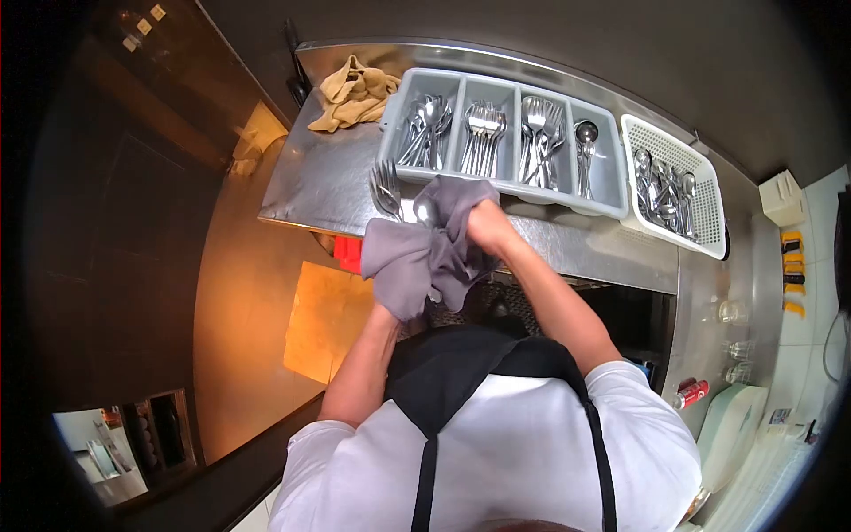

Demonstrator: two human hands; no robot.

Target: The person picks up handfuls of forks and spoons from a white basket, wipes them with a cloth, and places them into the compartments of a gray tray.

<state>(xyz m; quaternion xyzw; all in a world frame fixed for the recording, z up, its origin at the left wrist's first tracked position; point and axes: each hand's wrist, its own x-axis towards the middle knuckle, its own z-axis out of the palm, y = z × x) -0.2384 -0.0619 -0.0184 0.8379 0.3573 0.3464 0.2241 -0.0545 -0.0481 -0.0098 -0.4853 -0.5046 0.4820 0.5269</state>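
Note:
A grey cloth [403, 266] is bunched between my two hands, above the front edge of the steel counter. My left hand [388, 312] is mostly covered by it; several forks [386, 188] stick up out of the cloth on that side, apparently gripped through the fabric. Beside the forks shows the bowl of a spoon [427, 211], partly wrapped in cloth. My right hand [486, 226] is closed on the cloth's right part, fingers largely hidden in the folds. Just beyond stands a grey cutlery tray [505, 184] with spoons and forks sorted in its compartments; ladle-like spoons [585, 146] lie in the rightmost.
A white perforated basket [631, 142] of mixed cutlery stands right of the tray. A tan cloth [355, 96] lies crumpled at the steel counter's [324, 177] left end. To the right are drinking glasses [734, 312] and a red can [691, 394]. A wall rises behind.

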